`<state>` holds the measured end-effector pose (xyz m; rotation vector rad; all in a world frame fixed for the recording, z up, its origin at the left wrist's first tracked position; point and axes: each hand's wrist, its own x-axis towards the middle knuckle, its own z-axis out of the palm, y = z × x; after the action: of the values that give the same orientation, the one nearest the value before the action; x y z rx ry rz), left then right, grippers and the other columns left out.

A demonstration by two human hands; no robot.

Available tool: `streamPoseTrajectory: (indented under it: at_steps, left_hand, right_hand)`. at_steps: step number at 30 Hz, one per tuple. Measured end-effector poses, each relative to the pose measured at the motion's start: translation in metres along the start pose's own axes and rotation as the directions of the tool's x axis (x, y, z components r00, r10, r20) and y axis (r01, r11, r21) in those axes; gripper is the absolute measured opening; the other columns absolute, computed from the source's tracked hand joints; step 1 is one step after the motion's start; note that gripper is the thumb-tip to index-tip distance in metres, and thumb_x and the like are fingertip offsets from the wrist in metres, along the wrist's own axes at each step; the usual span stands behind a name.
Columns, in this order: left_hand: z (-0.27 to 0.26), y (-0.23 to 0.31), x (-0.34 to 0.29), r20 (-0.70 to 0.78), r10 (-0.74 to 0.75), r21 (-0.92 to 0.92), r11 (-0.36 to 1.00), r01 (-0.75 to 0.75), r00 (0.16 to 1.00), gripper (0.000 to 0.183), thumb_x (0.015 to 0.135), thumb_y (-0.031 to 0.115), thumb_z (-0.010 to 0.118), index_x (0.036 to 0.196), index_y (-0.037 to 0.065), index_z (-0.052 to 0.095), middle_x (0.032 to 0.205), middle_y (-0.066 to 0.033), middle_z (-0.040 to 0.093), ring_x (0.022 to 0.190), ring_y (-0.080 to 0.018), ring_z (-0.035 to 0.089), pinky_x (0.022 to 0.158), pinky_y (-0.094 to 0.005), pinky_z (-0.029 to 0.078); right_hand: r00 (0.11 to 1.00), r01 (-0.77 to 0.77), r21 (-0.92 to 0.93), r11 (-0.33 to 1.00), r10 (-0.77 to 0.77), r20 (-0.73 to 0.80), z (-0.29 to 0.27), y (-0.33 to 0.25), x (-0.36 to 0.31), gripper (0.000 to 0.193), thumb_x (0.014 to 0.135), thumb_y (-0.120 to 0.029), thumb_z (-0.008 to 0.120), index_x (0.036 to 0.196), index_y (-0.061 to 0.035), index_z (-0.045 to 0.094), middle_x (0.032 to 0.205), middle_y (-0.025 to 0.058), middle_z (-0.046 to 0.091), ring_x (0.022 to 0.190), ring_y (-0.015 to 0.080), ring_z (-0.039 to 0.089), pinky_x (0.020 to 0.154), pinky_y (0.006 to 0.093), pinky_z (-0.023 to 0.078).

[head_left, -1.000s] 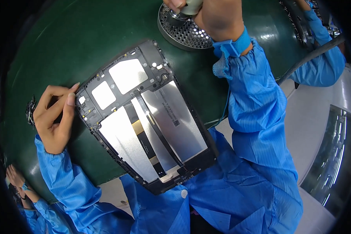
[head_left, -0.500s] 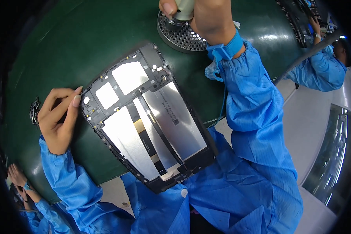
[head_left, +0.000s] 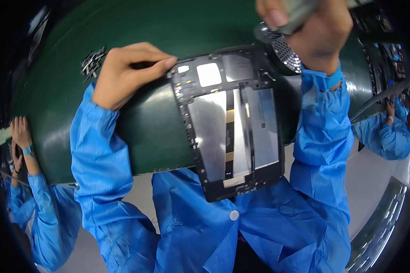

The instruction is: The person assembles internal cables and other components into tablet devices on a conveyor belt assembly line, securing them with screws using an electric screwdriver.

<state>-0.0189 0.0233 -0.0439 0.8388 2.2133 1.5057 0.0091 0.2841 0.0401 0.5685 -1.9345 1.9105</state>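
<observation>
An opened tablet [head_left: 208, 136], its black frame and shiny metal plates facing up, overhangs the table's near edge above my lap. At its far left corner my left hand [head_left: 125, 73] pinches the frame between thumb and fingers. My right hand [head_left: 321, 41] is wrapped round a pale, cylindrical electric screwdriver [head_left: 298, 13], blurred by motion, past the tablet's far right corner. Below its metal end is a round, perforated metal dish [head_left: 286, 55], partly hidden by that hand. A blue strap [head_left: 322, 81] circles my right wrist.
Small black parts lie in a pile [head_left: 93, 63] beyond my left hand on the green table [head_left: 159, 132]. Co-workers in blue sleeves sit at the left [head_left: 50, 214] and the right [head_left: 382, 134]. A grey cable [head_left: 382, 99] runs at the right.
The tablet has turned more upright in view and shifted right, with my left hand still at its corner. My right hand and the screwdriver appear further right; the whole view has shifted too.
</observation>
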Motion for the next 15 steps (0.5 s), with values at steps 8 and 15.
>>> streamPoseTrajectory:
  at_steps: [8, 15]
  left_hand:
    - [0.005, 0.000, 0.017, -0.021, -0.011, -0.059, 0.998, 0.010, 1.000, 0.019, 0.084, 0.012, 0.073, 0.093, -0.005, 0.075, 0.084, -0.0104, 0.070, 0.079, -0.0167, 0.065, 0.075, -0.0276, 0.050]
    - [0.011, -0.007, 0.026, -0.003, -0.009, -0.100, 0.995, 0.009, 1.000, 0.017, 0.083, 0.006, 0.070, 0.092, -0.009, 0.071, 0.086, -0.0080, 0.068, 0.081, -0.0144, 0.063, 0.077, -0.0261, 0.049]
  right_hand:
    - [0.974, -0.197, 0.280, 0.940, 0.154, 0.166, 0.072, 0.014, 0.009, 0.023, 0.092, -0.014, 0.064, 0.097, 0.0082, 0.066, 0.083, 0.0149, 0.070, 0.042, 0.0114, 0.053, 0.038, 0.0241, 0.040]
    - [0.979, -0.170, 0.191, 0.967, 0.143, 0.146, 0.070, 0.026, 0.007, 0.031, 0.094, -0.021, 0.058, 0.091, 0.0093, 0.065, 0.086, 0.0190, 0.070, 0.041, 0.0125, 0.051, 0.037, 0.0241, 0.041]
